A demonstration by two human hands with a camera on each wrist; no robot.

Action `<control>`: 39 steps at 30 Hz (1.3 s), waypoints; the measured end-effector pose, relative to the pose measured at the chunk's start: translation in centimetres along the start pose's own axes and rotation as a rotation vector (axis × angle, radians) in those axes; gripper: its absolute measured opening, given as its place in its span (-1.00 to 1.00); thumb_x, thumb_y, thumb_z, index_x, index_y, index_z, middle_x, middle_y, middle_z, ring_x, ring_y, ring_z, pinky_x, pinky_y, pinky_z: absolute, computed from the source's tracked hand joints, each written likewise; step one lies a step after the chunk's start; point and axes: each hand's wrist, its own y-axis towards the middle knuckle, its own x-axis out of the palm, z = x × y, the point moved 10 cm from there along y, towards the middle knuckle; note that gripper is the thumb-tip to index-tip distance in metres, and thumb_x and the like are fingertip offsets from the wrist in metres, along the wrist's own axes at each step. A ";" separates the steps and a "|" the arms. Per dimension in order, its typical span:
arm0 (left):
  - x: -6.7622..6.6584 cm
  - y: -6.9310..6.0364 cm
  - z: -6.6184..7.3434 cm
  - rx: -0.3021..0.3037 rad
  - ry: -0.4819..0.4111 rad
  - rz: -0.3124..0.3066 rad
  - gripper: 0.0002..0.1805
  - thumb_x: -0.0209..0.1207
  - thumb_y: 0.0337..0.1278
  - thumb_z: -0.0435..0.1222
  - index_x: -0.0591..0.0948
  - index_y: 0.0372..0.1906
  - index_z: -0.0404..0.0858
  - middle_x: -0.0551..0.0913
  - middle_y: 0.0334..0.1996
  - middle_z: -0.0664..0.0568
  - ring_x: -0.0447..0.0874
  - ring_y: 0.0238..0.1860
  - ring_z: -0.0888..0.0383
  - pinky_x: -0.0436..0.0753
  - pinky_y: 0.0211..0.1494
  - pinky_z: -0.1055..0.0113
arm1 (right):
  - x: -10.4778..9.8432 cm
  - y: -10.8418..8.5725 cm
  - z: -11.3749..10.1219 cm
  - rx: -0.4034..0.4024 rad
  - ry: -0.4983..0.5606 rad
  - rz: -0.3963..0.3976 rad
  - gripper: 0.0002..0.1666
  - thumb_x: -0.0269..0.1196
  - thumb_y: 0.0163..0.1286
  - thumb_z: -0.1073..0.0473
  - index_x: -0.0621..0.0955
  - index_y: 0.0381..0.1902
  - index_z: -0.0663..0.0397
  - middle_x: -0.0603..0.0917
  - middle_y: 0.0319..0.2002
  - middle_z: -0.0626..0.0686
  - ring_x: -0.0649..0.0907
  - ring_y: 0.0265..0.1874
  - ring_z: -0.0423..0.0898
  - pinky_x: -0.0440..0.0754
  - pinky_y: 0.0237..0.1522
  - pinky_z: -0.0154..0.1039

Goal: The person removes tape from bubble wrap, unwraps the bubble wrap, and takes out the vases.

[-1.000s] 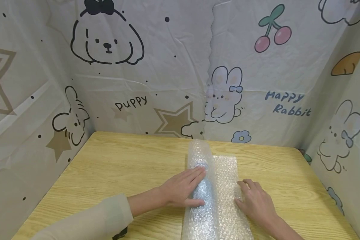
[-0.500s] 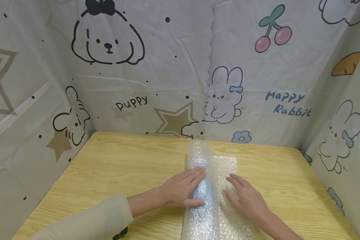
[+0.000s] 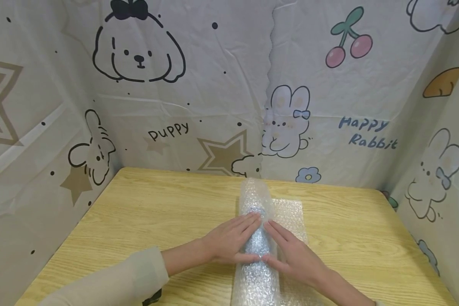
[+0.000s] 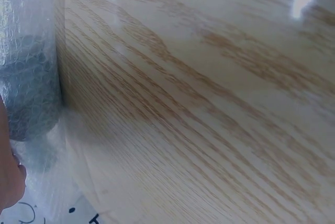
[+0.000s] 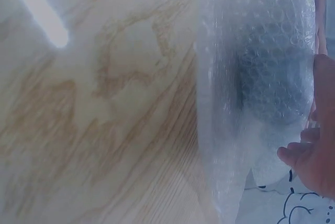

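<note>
A roll of clear bubble wrap (image 3: 252,193) lies lengthwise on the table, wound around a bluish cylindrical item (image 3: 259,242). Both wrist views show that item through the bubbles as a dark blue-grey shape (image 4: 31,88); its kind is too blurred to tell. From the roll, a flat flap of bubble wrap (image 3: 292,210) extends to the right. My left hand (image 3: 231,240) rests on the roll's left side, fingers straight. On the opposite side, my right hand (image 3: 300,259) touches the roll with straight fingers, its thumb tip close to the left thumb. The right forearm partly covers the flap.
Underneath is a wooden table (image 3: 168,204) with a light yellow grain. Cream curtains (image 3: 214,85) printed with cartoon animals stand along its back and sides. Glare spots show on the tabletop in both wrist views.
My right hand has let go of the flap's right edge and moved left across it onto the roll. The left hand has stayed where it was.
</note>
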 end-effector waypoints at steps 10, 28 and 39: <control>-0.1 -1.0 -0.6 -0.019 -0.039 -0.023 0.03 -0.30 0.38 0.36 0.01 0.55 -0.41 -0.04 0.56 -0.22 -0.10 0.56 -0.06 0.02 0.55 0.17 | 1.0 0.9 -1.3 -0.077 0.007 -0.041 -0.09 0.12 0.48 -0.28 0.17 0.57 0.06 0.19 0.52 0.19 0.32 0.42 0.10 0.37 0.34 0.06; -0.3 -4.6 -2.5 -0.026 -0.056 0.029 0.00 -0.25 0.40 0.33 0.08 0.54 -0.42 0.06 0.53 -0.26 0.03 0.53 -0.11 0.06 0.54 0.14 | 2.2 3.9 -5.1 -0.213 -0.124 -0.075 -0.11 0.00 0.52 -0.31 0.22 0.53 0.21 0.22 0.50 0.20 0.24 0.45 0.20 0.28 0.40 0.09; 0.1 -6.5 -3.6 -0.067 -0.098 0.027 0.01 -0.20 0.39 0.32 0.09 0.52 -0.47 0.05 0.54 -0.27 0.03 0.53 -0.10 0.19 0.50 0.03 | 3.3 5.3 -7.1 -0.253 -0.222 -0.108 -0.10 -0.05 0.52 -0.35 0.24 0.52 0.18 0.23 0.50 0.17 0.26 0.45 0.17 0.27 0.42 0.03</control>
